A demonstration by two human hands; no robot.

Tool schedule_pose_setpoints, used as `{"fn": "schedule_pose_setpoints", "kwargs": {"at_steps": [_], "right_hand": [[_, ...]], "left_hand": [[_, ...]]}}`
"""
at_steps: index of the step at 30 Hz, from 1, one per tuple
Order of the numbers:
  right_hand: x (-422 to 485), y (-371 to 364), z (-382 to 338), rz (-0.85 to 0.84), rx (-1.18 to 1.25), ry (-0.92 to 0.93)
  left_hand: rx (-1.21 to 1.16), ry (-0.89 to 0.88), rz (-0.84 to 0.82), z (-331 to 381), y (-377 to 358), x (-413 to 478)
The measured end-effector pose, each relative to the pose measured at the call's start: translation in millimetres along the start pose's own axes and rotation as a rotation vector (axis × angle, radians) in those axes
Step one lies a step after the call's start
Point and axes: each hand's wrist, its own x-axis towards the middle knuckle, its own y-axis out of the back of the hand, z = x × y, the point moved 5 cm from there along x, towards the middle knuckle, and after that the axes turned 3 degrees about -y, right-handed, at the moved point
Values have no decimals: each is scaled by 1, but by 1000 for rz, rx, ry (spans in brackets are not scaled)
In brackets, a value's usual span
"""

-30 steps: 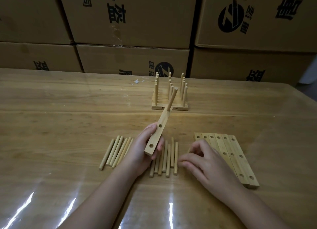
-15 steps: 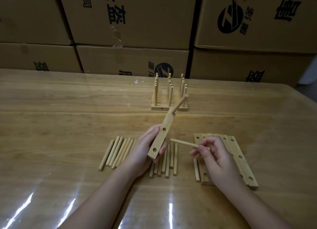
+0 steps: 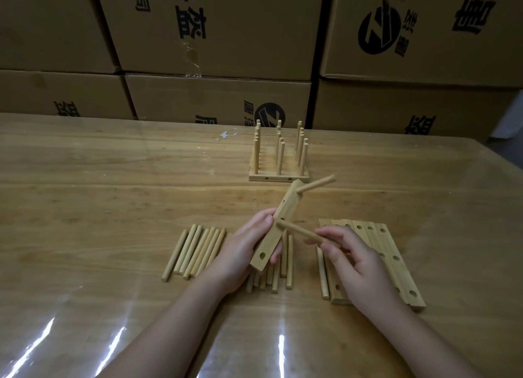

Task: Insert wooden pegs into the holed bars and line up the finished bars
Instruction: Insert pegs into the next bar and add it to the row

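Nearest you, your left hand [image 3: 240,253] grips the lower half of a holed bar [image 3: 288,202], fingers curled round it. The bar is raised off the table [image 3: 113,193], its far end tilting up and to the right. An inserted peg [image 3: 317,183] sticks out of the hole at that far end, and the near hole is bare.

Your right hand [image 3: 359,264] pinches a second peg [image 3: 297,232] between thumb and fingertips. The peg's free tip meets the bar's face at mid-length, just beside your left thumb.

On the table under your hands lie loose pegs: one row [image 3: 195,253] to the left, another row [image 3: 289,264] partly hidden beneath your left hand, and a single peg [image 3: 323,275] touching the blank bars [image 3: 387,244]. Those lie flat, side by side, under your right hand.

Farther back, the finished bars [image 3: 278,174] stand close together, their pegs upright. Stacked cardboard boxes [image 3: 226,38] rise behind the table's far edge.
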Motion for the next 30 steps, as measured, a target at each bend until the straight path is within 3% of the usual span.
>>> {"fn": "schedule_pose_setpoints", "kwargs": {"at_steps": [10, 18, 30], "right_hand": [[-1, 0, -1, 38, -150, 55], [-2, 2, -14, 161, -366, 267], [-3, 7, -8, 251, -474, 229]], "left_hand": [[-77, 41, 10, 6, -4, -2], [-210, 48, 48, 9, -3, -4], [-110, 50, -39, 12, -5, -5]]}}
